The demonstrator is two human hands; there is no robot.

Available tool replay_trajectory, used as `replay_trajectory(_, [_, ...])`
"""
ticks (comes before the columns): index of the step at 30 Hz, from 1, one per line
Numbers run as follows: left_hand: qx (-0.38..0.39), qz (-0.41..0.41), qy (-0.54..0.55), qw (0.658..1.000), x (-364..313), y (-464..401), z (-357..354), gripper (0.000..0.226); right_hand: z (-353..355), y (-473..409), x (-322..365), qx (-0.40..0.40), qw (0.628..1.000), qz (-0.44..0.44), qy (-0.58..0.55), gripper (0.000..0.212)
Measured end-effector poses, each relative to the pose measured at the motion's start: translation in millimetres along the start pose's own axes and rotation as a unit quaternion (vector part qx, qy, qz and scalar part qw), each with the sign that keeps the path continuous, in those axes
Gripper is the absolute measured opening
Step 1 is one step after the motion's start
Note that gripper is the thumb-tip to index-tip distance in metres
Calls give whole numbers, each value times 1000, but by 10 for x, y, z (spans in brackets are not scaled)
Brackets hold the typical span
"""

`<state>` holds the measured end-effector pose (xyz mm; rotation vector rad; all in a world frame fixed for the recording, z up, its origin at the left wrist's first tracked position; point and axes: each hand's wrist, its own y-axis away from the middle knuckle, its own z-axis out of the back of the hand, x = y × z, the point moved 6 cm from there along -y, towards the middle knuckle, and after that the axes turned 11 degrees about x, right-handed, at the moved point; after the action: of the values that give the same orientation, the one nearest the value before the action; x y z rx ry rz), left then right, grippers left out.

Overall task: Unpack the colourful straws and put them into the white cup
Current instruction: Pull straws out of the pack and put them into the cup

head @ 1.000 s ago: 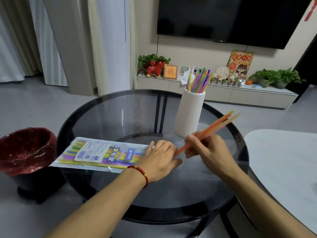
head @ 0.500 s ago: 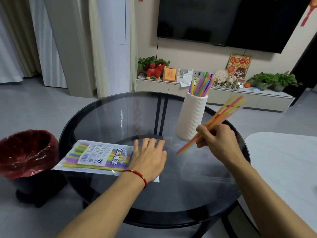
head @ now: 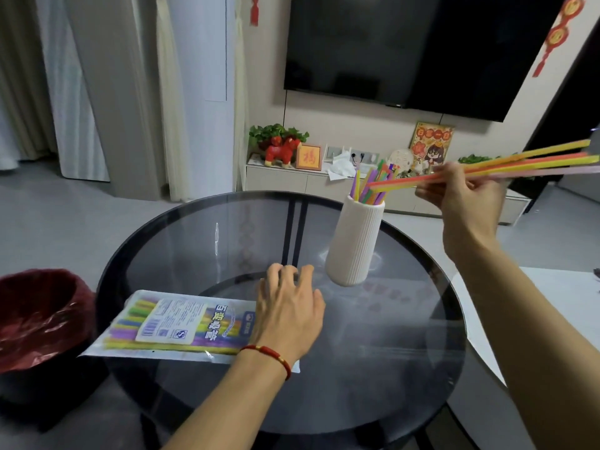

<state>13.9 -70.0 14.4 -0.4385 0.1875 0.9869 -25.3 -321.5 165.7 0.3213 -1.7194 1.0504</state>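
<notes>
while left hand (head: 289, 311) rests fingers-spread on packet (head: 181, 326), right hand (head: 467, 193) pinches straws (head: 519, 164) above cup (head: 355, 241).

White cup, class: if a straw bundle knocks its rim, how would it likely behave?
The cup is tall, with a narrow foot, so it may tip. It stands on smooth glass table, so it might slide instead. Straws already inside lean to one side, probably adding little steadiness.

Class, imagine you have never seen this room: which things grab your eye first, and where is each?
The fan of bright straws in the raised right hand, at upper right, above the ribbed white cup already holding straws. Then the straw packet on the round glass table, its end under the left hand.
</notes>
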Motion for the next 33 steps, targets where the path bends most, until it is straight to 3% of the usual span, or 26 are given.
replay_trajectory(7, [36,23,35,998,132,-31,35,39,-349,-241,108,32,970,37,237,33])
replay_trajectory(14, [46,29,55,997,139,-13,72,36,-707,-364,-20,125,928,-33,349,24])
replay_trajectory(18, [47,29,62,997,147,-18,82,40,-795,-424,126,123,901,-12,416,40])
replay_trajectory(23, [41,29,66,997,140,-16,116,37,-760,-413,313,95,929,55,353,72])
replay_trajectory(26, [47,28,67,996,120,-14,119,37,-907,-373,105,211,868,37,448,56])
replay_trajectory(29, [57,27,63,996,100,-15,110,39,-1030,-263,-151,313,796,17,518,53])
replay_trajectory(33, [65,26,53,996,108,-15,97,42,-1051,-283,-107,272,810,79,513,51])
